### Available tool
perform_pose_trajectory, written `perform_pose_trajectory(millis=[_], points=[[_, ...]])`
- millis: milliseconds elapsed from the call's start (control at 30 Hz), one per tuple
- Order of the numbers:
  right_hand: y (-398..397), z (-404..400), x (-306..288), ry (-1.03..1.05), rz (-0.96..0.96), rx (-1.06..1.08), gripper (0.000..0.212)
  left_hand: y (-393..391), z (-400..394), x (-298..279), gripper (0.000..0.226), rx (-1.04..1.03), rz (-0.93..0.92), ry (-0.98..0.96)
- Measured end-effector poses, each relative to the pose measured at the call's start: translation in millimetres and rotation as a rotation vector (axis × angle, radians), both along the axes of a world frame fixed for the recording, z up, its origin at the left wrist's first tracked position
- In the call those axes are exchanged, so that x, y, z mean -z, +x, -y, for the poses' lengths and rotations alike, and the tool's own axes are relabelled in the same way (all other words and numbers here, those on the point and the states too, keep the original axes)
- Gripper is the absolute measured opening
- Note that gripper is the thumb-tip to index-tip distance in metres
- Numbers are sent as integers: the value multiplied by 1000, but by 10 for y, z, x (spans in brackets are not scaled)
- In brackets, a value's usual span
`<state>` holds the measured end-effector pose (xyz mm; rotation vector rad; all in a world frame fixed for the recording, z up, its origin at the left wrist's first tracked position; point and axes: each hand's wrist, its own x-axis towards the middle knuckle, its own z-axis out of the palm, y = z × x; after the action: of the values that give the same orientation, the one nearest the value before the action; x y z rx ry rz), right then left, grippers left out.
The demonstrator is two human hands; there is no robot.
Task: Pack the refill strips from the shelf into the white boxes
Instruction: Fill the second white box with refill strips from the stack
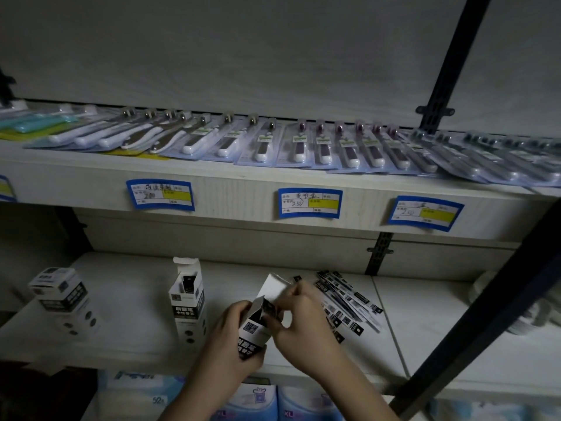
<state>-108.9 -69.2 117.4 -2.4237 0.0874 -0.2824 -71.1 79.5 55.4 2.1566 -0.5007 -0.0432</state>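
Two hands held a white box.
The left hand (226, 338) gripped the white box (253, 332); right hand (299, 323) fingers pinched its open flap beside the refill strips (349, 302), near the shelf (136, 344) edge.

Three white boxes (187, 302); perhaps ten refill strips (349, 302).

On the upper shelf (91, 174) a long row of blister-packed tools (273, 141) lies overlapping from left to right: white-handled ones at the left, purple-tipped ones in the middle, darker packs (501, 156) at the far right. A few teal items (33, 121) sit at the far left end. Three blue-bordered price labels (309, 203) with yellow patches are stuck along the shelf's front edge. A dark metal upright (446, 65) runs up the back wall at right. Below the near edge, blue and white packets (258, 402) marked XL show.
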Motion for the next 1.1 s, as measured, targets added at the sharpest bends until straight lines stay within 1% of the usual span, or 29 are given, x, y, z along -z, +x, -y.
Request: perform_pose_trajectory(millis=[67, 133, 267, 333, 467, 500, 600, 700, 800, 867, 933, 967, 1033, 1100], points=[[3, -30, 2, -12, -46, 31, 19, -3, 5, 10, 70, -19, 30, 16], [-21, -35, -6, -13, -36, 76, 28, -20, 17, -20, 71, -44, 63, 29], [-112, -66, -85, -71, 29, 129, 25, -57, 34, -60, 74, -60, 62, 20], [-125, -70, -120, -72, -18, 100, 24, -57, 26, -61, 75, -82, 72, 19], [-96, -94, -83, -84, -137, 46, 31, -54, 22, -77, 73, -87, 80, 22], [-89, -113, -71, -62, -163, 28, 34, -52, 23, -74, 74, -89, 75, 19], [-68, -184, -38, 112, -262, -5, 47, -45, 24, -47, 78, -96, 69, 14], [-47, -212, -31, 279, -351, -20, 41, -34, 36, -49, 77, -79, 86, 11], [-46, -191, -94, 291, -393, -50, 44, -16, 57, -44, 75, -72, 92, -8], [-74, -158, -147, 253, -399, -82, 40, -4, 70, -32, 77, -63, 70, -26], [-146, -121, -199, 188, -374, -114, 28, -21, 87, -77, 79, -58, 35, -55], [-190, -103, -212, 139, -331, -119, 23, -27, 95, -91, 78, -54, 27, -75], [-290, -78, -257, 41, -228, -97, 31, -38, 101, -103, 73, -43, 26, -95], [-348, -57, -268, -4, -137, -53, 32, -44, 86, -101, 71, -41, 28, -106]])
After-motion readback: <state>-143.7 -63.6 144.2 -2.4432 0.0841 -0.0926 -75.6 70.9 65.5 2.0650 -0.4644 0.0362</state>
